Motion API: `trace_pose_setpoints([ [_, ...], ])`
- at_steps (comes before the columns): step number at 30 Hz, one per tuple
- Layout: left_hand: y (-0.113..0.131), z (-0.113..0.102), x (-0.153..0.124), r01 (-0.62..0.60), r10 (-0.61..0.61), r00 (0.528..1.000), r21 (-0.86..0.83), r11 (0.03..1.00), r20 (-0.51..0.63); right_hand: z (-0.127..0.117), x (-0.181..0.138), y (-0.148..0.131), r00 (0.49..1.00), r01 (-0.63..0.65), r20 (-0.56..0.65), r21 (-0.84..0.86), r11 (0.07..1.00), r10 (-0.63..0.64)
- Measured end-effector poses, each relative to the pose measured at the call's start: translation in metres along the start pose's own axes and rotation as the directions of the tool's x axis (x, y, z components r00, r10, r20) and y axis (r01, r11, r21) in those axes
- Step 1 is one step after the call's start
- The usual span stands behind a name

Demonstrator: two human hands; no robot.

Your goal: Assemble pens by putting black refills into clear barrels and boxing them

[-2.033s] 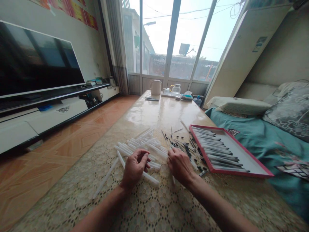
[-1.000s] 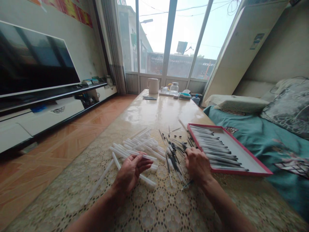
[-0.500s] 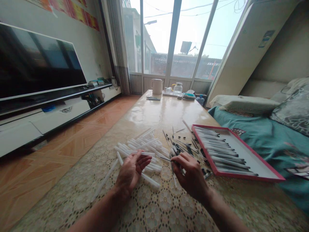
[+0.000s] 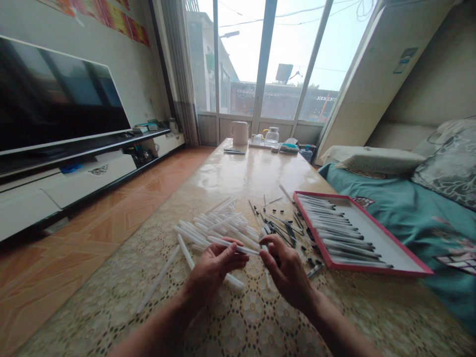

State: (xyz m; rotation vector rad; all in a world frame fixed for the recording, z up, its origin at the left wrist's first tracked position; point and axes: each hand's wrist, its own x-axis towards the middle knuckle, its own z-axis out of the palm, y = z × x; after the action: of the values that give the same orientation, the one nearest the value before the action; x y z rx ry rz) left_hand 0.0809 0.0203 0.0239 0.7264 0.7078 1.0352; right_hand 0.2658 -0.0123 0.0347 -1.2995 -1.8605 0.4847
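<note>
A white translucent pen barrel [image 4: 243, 249] lies across the fingers of my left hand [image 4: 215, 267], which is closed on it. At the barrel's right end, the thumb and fingers of my right hand [image 4: 284, 265] are pinched together. The thin pen refill in that pinch is almost wholly hidden, and how far it sits inside the barrel I cannot tell. Just beyond my left hand spreads a pile of white pen barrels [image 4: 223, 218]. Dark refills and small black pen parts [image 4: 284, 228] are scattered past my right hand.
To the right, a shallow red-rimmed box [image 4: 372, 223] holds a row of pens [image 4: 340, 230]. A pitcher [image 4: 240, 133] and a glass pot [image 4: 272, 135] stand at the table's far end. A sofa [image 4: 442, 223] runs along the right side; a TV [image 4: 59, 99] is at the left.
My hands have come together. The refill, earlier sticking out leftward from my right fingers, is now mostly out of sight at the barrel's end. The barrel has shifted right with my left hand.
</note>
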Motion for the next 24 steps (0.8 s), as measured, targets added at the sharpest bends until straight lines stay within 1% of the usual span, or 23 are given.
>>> trace_pose_setpoints([
  [2, -0.002, 0.000, -0.001, 0.067, -0.066, 0.995, -0.008, 0.998, 0.075, -0.001, 0.001, 0.000, 0.999, -0.023, 0.033, 0.163, 0.986, 0.018],
  [3, -0.002, 0.000, -0.001, 0.087, -0.084, 0.993, -0.036, 0.996, 0.081, -0.002, 0.002, 0.002, 0.999, -0.040, 0.022, 0.238, 0.970, 0.036],
  [4, -0.001, 0.000, 0.000, 0.093, -0.087, 0.994, -0.085, 0.992, 0.063, -0.003, 0.004, 0.005, 0.998, -0.060, -0.009, 0.289, 0.956, 0.066],
  [5, 0.001, -0.001, 0.001, 0.079, -0.076, 0.997, -0.148, 0.986, 0.023, -0.004, 0.006, 0.010, 0.992, -0.086, -0.061, 0.305, 0.949, 0.109],
  [6, 0.003, -0.002, 0.001, 0.049, -0.057, 0.998, -0.214, 0.976, -0.033, -0.006, 0.008, 0.015, 0.979, -0.117, -0.128, 0.280, 0.953, 0.158],
  [8, 0.008, -0.004, 0.003, -0.025, -0.021, 0.990, -0.313, 0.949, -0.140, -0.009, 0.012, 0.028, 0.941, -0.185, -0.259, 0.144, 0.972, 0.217],
  [9, 0.010, -0.005, 0.003, -0.048, -0.012, 0.985, -0.338, 0.940, -0.172, -0.010, 0.014, 0.034, 0.930, -0.207, -0.297, 0.058, 0.977, 0.215],
  [10, 0.011, -0.005, 0.004, -0.057, -0.009, 0.983, -0.347, 0.936, -0.186, -0.011, 0.015, 0.040, 0.930, -0.212, -0.312, -0.025, 0.977, 0.194],
  [11, 0.012, -0.005, 0.003, -0.056, -0.010, 0.982, -0.347, 0.936, -0.187, -0.012, 0.016, 0.044, 0.939, -0.200, -0.304, -0.096, 0.975, 0.162],
  [12, 0.012, -0.005, 0.003, -0.050, -0.014, 0.983, -0.343, 0.938, -0.181, -0.011, 0.016, 0.047, 0.954, -0.172, -0.271, -0.153, 0.973, 0.126],
  [14, 0.011, -0.003, 0.002, -0.033, -0.023, 0.985, -0.324, 0.945, -0.169, -0.008, 0.015, 0.048, 0.984, -0.104, -0.169, -0.237, 0.966, 0.064],
  [16, 0.010, -0.001, 0.000, -0.032, -0.022, 0.984, -0.295, 0.955, -0.177, -0.004, 0.012, 0.043, 0.997, -0.055, -0.070, -0.307, 0.950, 0.035],
  [18, 0.010, 0.000, -0.001, -0.045, -0.006, 0.980, -0.254, 0.966, -0.197, 0.000, 0.010, 0.037, 0.999, -0.034, -0.004, -0.375, 0.926, 0.035],
  [21, 0.011, 0.001, -0.002, -0.071, 0.030, 0.976, -0.188, 0.980, -0.214, 0.002, 0.007, 0.029, 0.998, -0.045, 0.028, -0.449, 0.892, 0.064],
  [24, 0.011, 0.000, -0.001, -0.080, 0.044, 0.973, -0.155, 0.985, -0.226, 0.001, 0.008, 0.031, 0.996, -0.071, 0.005, -0.482, 0.873, 0.084],
])
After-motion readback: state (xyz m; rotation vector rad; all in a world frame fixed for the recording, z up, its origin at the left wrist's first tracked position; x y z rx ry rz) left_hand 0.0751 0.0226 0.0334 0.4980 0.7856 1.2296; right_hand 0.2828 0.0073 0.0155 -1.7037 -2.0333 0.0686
